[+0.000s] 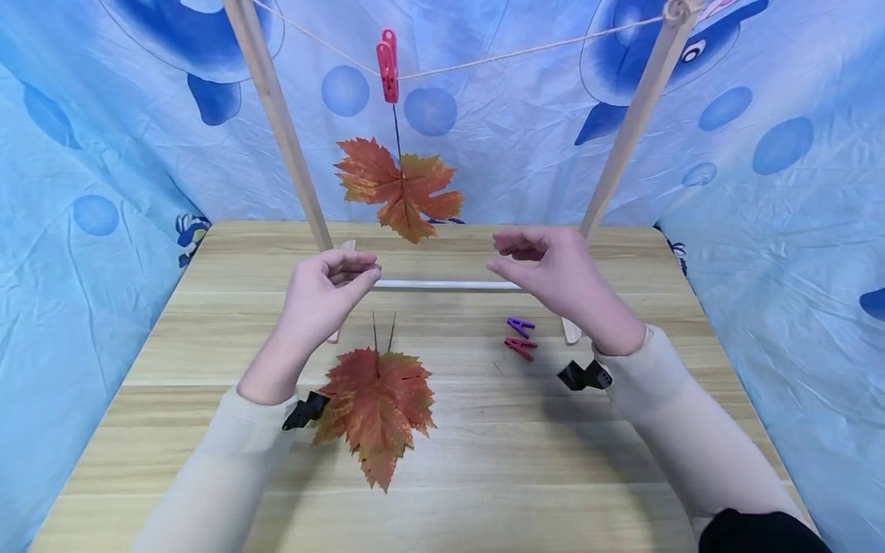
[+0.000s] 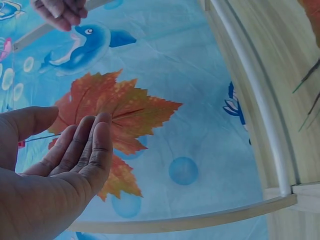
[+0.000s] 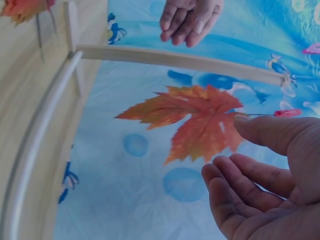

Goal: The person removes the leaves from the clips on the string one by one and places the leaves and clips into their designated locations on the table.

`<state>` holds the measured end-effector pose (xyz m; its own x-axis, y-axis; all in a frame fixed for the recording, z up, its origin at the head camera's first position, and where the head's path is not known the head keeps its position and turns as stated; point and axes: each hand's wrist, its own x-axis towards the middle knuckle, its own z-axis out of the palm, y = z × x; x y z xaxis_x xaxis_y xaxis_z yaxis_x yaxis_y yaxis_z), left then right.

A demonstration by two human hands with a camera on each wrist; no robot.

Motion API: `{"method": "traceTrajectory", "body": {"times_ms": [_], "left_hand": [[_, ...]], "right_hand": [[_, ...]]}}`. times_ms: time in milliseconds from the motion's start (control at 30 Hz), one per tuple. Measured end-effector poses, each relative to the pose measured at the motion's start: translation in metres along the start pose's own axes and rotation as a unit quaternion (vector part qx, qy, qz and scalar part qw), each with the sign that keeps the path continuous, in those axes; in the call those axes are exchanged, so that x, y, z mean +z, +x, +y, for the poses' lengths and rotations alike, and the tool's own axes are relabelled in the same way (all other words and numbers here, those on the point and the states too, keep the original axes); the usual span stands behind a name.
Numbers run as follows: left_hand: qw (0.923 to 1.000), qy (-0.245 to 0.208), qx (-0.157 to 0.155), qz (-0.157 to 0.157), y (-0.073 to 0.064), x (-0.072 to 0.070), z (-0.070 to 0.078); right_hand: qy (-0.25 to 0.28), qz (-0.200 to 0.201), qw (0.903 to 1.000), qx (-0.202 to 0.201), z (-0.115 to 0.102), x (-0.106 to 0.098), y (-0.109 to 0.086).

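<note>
An orange-red maple leaf (image 1: 404, 188) hangs by its stem from a pink clothespin (image 1: 389, 67) on a string (image 1: 525, 52). Below and to the left of it, my left hand (image 1: 323, 296) is held in the air with relaxed, slightly bent fingers and nothing in them. My right hand (image 1: 556, 269) hovers on the other side, thumb apart from the fingers, also holding nothing. Both wrist views show the hanging leaf (image 2: 115, 115) beyond the fingers. On the table lie more red-orange leaf material (image 1: 376, 411) with two stems, a purple clothespin (image 1: 520, 327) and a red clothespin (image 1: 521, 348).
Two wooden posts, left (image 1: 283, 130) and right (image 1: 636, 123), carry the string. A white rod (image 1: 449, 285) joins them low down, above the wooden table (image 1: 498, 476). Blue cloth (image 1: 498, 169) with sea-animal prints surrounds the table at the back and sides.
</note>
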<state>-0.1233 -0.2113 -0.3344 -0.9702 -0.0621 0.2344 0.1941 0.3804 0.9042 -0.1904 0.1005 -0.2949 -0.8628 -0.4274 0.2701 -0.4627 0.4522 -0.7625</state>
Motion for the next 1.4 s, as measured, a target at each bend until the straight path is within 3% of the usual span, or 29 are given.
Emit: {"method": "traceTrajectory", "body": {"times_ms": [533, 967, 1400], "left_hand": [[0.9989, -0.02, 0.034, 0.027, 0.016, -0.005, 0.03], [0.9946, -0.031, 0.082, 0.056, 0.038, -0.007, 0.057], [0.9926, -0.02, 0.094, 0.075, 0.056, -0.01, 0.076]], "right_hand": [[0.043, 0.003, 0.9979, -0.048, -0.04, -0.015, 0.026], [0.022, 0.026, 0.9937, -0.107, -0.076, -0.025, 0.05], [0.001, 0.035, 0.9904, -0.134, -0.107, -0.034, 0.072]]}}
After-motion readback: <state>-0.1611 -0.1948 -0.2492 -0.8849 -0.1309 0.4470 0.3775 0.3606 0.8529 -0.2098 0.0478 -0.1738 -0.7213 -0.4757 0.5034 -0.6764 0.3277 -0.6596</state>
